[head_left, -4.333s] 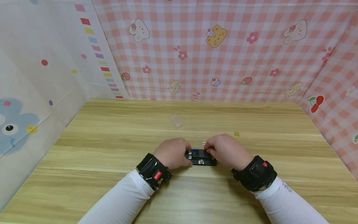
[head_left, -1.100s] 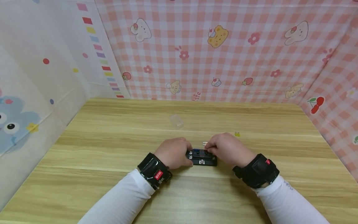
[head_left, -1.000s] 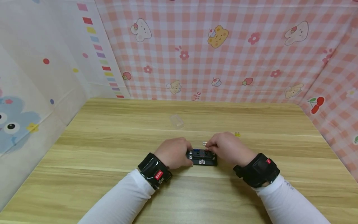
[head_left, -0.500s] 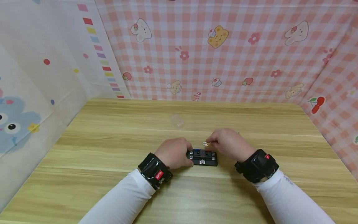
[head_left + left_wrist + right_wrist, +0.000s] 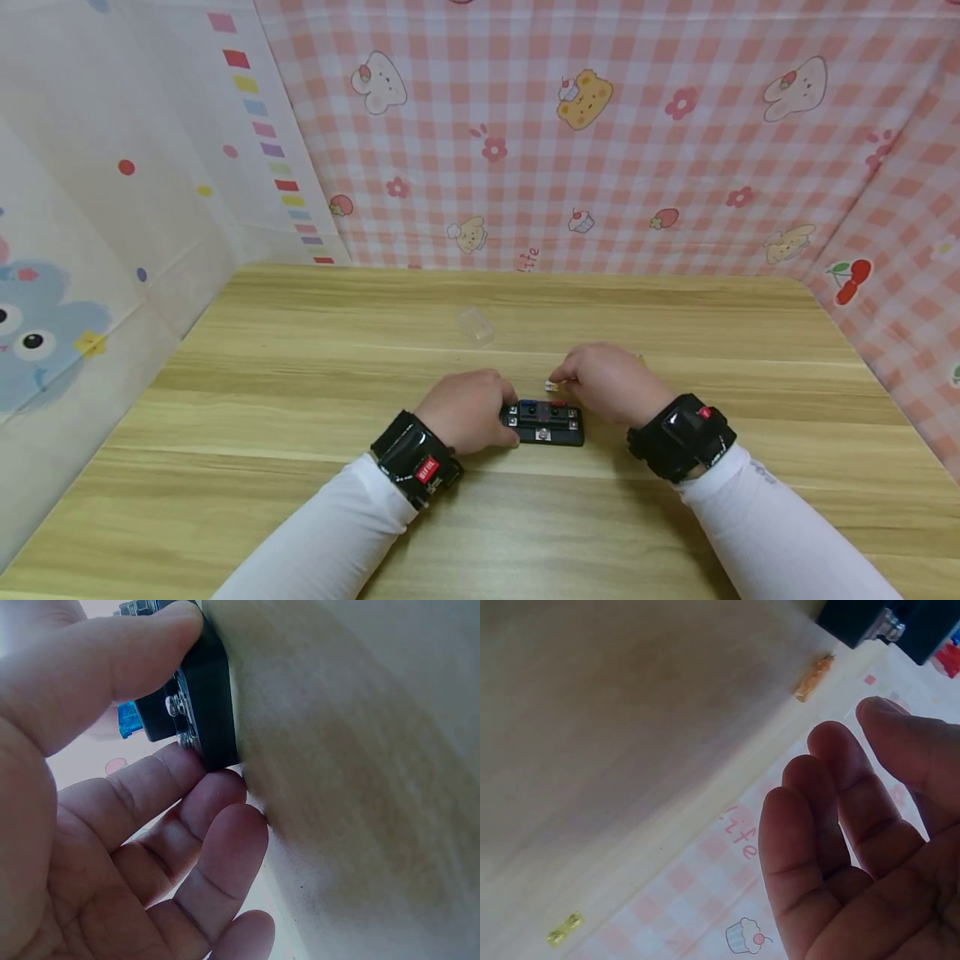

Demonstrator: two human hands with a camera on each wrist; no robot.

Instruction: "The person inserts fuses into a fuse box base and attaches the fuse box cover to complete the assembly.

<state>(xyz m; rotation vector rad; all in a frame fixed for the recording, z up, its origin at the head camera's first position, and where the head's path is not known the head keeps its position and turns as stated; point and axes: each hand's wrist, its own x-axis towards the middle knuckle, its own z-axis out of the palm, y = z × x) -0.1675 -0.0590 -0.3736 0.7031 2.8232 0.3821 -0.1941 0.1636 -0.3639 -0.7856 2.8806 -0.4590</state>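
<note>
My left hand (image 5: 461, 412) grips the left end of a black fuse block (image 5: 555, 435) that lies on the table, thumb on the near side and fingers on the far side. A blue blade fuse (image 5: 129, 720) and a red one (image 5: 949, 660) sit along the block's far side. Just beyond the block lies a loose orange blade fuse (image 5: 814, 678). My right hand (image 5: 611, 383) is beside it, thumb and forefinger apart, with a gap to the fuse in the right wrist view. A yellow blade fuse (image 5: 565, 928) rests farther right, mostly hidden by that hand in the head view.
A clear plastic cover (image 5: 477, 326) lies on the wooden table (image 5: 300, 400), behind the left hand. Patterned cloth (image 5: 495, 192) hangs along the table's back and sides.
My right hand has left the block's red fuse, where its fingertips were, and moved back to the orange fuse. My left hand stays on the block.
</note>
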